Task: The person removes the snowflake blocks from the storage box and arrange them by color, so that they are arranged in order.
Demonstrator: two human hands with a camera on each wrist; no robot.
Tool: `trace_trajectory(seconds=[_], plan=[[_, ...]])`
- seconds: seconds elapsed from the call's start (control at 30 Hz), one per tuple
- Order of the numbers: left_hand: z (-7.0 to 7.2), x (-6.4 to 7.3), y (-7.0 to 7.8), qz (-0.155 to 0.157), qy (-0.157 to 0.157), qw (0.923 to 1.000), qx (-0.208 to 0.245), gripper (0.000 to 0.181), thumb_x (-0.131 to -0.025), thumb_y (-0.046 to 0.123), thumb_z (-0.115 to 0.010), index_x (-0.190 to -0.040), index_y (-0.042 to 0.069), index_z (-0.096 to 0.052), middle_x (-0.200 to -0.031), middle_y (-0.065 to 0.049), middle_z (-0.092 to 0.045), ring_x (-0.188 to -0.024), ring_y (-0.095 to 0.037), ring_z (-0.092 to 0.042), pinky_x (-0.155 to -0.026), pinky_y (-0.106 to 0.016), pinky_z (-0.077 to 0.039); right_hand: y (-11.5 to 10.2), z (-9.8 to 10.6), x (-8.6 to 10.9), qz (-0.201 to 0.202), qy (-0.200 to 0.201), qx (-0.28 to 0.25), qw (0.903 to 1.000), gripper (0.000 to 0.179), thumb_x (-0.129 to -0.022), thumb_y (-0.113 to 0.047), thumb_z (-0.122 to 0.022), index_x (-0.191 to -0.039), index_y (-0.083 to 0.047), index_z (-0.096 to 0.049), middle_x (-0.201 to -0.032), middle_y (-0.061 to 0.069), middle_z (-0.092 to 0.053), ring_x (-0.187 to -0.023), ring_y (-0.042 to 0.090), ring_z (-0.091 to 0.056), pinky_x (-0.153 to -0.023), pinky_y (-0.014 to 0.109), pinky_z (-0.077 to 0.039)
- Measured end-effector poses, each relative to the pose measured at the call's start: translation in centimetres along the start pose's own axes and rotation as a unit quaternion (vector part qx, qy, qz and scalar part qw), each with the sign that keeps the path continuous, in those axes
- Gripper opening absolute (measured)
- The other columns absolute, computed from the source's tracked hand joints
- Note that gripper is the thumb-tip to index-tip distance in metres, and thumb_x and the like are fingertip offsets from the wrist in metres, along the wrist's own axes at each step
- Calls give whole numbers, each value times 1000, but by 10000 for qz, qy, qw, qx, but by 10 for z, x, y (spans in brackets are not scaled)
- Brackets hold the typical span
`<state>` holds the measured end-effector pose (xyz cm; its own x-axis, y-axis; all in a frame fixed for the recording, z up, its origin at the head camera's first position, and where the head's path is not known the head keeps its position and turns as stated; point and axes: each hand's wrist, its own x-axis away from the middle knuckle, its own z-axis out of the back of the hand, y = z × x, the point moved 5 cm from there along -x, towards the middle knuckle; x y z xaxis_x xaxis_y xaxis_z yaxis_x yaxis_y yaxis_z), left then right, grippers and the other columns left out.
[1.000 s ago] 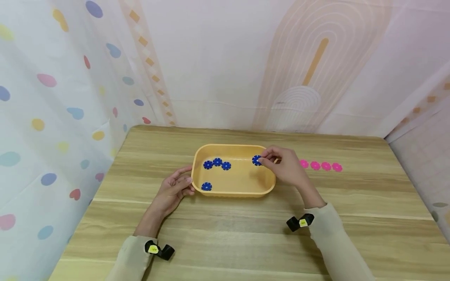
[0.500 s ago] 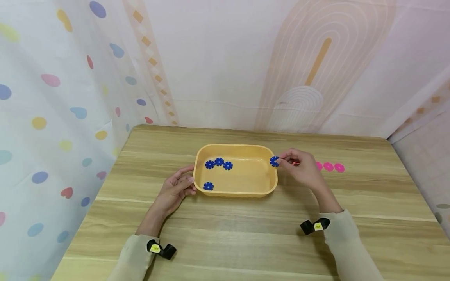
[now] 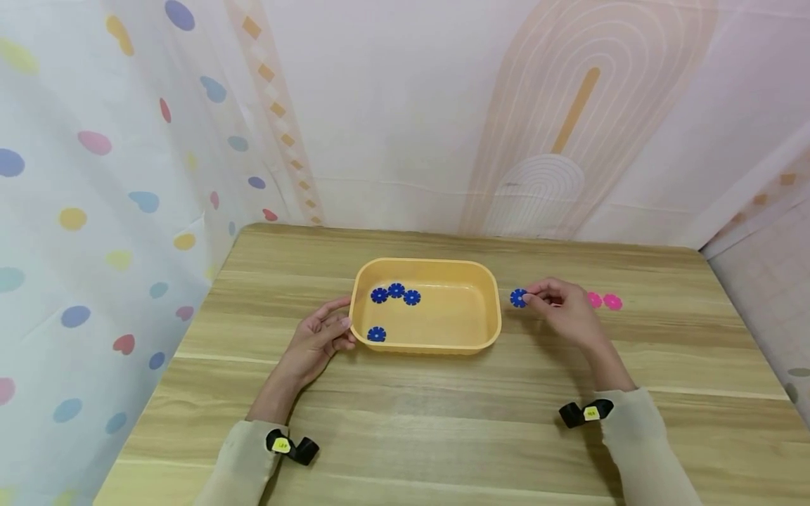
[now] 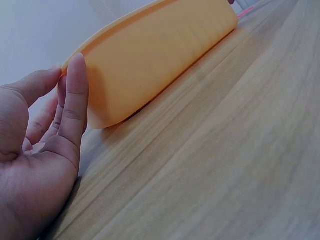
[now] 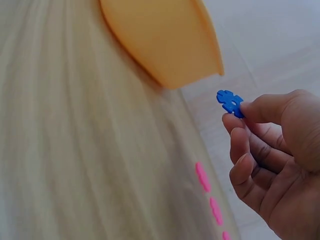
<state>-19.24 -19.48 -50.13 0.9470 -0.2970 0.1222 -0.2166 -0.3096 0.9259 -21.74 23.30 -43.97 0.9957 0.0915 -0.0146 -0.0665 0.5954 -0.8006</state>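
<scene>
My right hand (image 3: 566, 309) pinches a blue snowflake disc (image 3: 518, 298) between thumb and forefinger, just right of the yellow tray (image 3: 436, 348). In the right wrist view the blue disc (image 5: 230, 103) is tilted in the fingertips, above the table. My left hand (image 3: 319, 342) grips the tray's left rim; in the left wrist view its thumb and fingers (image 4: 76, 95) pinch that edge. Inside the tray, a few blue discs (image 3: 396, 290) lie toward the back left, and another blue disc (image 3: 376, 334) sits at the front left corner.
Pink snowflake discs (image 3: 612, 301) lie in a row on the wooden table (image 3: 405, 422), right of the tray and partly hidden behind my right hand. A patterned curtain (image 3: 392, 126) hangs along the table's back and left sides.
My right hand has carried the blue disc from over the tray's right end, past the rim, to the right. The left hand keeps its grip on the tray.
</scene>
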Motion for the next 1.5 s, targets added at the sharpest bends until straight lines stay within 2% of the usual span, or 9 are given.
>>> trace_trajectory(seconds=[0.23,0.43,0.63,0.87,1.2,1.5], plan=[[2,-1,-1,-37,7,10000,-27,50,-103,8,-60,-150,4,-41,-102,-1,-69,-79,-9,-70,-72,-19,-64,17,5,5,-343,-129,90,9993,20,-100,-21,-66,-107,-2,-69,-88,14,-71,-69,16,-60,-55,23,-54],[2,0,0,-46,1,10000,9,52,-103,8,-61,-151,4,-40,-102,-1,-70,-79,-9,-69,-72,-19,-64,27,4,6,-359,-236,336,9985,16,-100,-16,-66,-102,0,-69,-86,12,-71,-72,14,-60,-58,21,-55],[2,-1,-1,-84,-19,10000,5,49,-104,7,-60,-149,5,-42,-101,0,-70,-79,-9,-70,-72,-19,-64,28,4,6,-213,-7,888,9958,15,-98,-15,-68,-98,0,-71,-87,12,-71,-75,18,-59,-59,19,-50],[2,0,-1,-72,-11,10000,0,51,-104,8,-60,-151,4,-41,-101,0,-70,-79,-9,-69,-72,-19,-64,29,5,7,-424,31,1186,9920,20,-99,-18,-68,-101,1,-71,-89,13,-72,-78,19,-61,-65,22,-49],[0,-1,-1,-80,-60,9999,17,52,-104,9,-61,-151,4,-40,-100,0,-70,-79,-9,-70,-72,-19,-64,29,6,6,-509,64,1331,9898,17,-98,-16,-67,-99,1,-70,-85,12,-69,-75,19,-57,-60,23,-46],[1,-1,-1,-80,-57,10000,-15,53,-103,9,-61,-152,4,-39,-101,0,-70,-79,-9,-69,-72,-20,-64,24,8,8,-479,141,1171,9919,22,-101,-21,-64,-102,1,-69,-85,11,-67,-72,17,-55,-54,21,-46]])
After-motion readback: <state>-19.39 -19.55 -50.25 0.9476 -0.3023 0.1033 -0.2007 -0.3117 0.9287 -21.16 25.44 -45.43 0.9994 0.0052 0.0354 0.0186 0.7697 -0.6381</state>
